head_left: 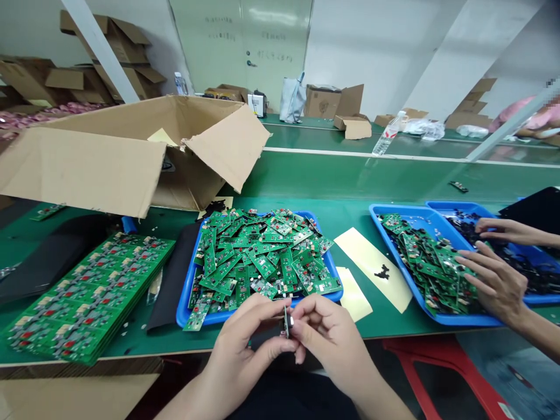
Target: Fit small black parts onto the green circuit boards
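Observation:
Between my two hands, in front of the near tray edge, a small green circuit board [286,322] is held on edge, its parts facing right. My left hand [247,344] pinches it between thumb and fingers from the left. My right hand [326,332] has its fingers closed at the board's right face, by a small white and black part; what exactly the fingertips grip is hidden. Just beyond lies a blue tray [186,300] heaped with loose green circuit boards [262,256].
Stacked panels of uncut boards [91,297] lie left, below an open cardboard box [83,169]. Yellow paper sheets [359,251] lie right of the tray. A co-worker's hands [499,280] are over another blue tray [394,280] of boards. A water bottle [389,134] stands behind.

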Action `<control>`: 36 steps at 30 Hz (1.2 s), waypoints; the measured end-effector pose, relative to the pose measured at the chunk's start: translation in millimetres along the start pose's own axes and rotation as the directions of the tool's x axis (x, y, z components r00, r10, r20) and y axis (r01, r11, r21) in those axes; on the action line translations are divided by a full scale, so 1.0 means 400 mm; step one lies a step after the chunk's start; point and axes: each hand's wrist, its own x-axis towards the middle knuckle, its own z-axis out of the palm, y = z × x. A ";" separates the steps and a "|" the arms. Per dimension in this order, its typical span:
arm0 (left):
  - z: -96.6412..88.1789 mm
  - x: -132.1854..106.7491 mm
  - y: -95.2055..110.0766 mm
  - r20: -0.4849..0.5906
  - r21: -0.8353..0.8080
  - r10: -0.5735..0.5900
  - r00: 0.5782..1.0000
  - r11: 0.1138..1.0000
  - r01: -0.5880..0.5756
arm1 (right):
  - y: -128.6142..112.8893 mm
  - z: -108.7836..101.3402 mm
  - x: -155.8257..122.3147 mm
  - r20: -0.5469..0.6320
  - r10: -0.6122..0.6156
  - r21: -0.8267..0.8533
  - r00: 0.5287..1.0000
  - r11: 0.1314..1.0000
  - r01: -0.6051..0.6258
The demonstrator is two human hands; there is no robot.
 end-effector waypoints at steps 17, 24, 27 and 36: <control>0.040 -0.017 0.000 -0.045 -0.272 -0.363 0.931 0.901 0.338 | -0.006 0.006 -0.002 0.019 -0.695 -0.731 0.718 0.480 0.484; 0.056 -0.009 0.007 -0.038 -0.336 -0.436 0.899 0.853 0.400 | -0.007 0.000 0.003 0.106 -0.724 -0.792 0.681 0.353 0.498; 0.052 -0.002 0.008 -0.008 -0.335 -0.449 0.894 0.843 0.421 | -0.011 -0.009 0.004 0.143 -0.731 -0.813 0.668 0.298 0.501; 0.032 0.030 0.029 0.174 -0.198 -0.517 0.838 0.815 0.544 | -0.022 -0.036 0.012 0.258 -0.744 -0.835 0.616 0.148 0.529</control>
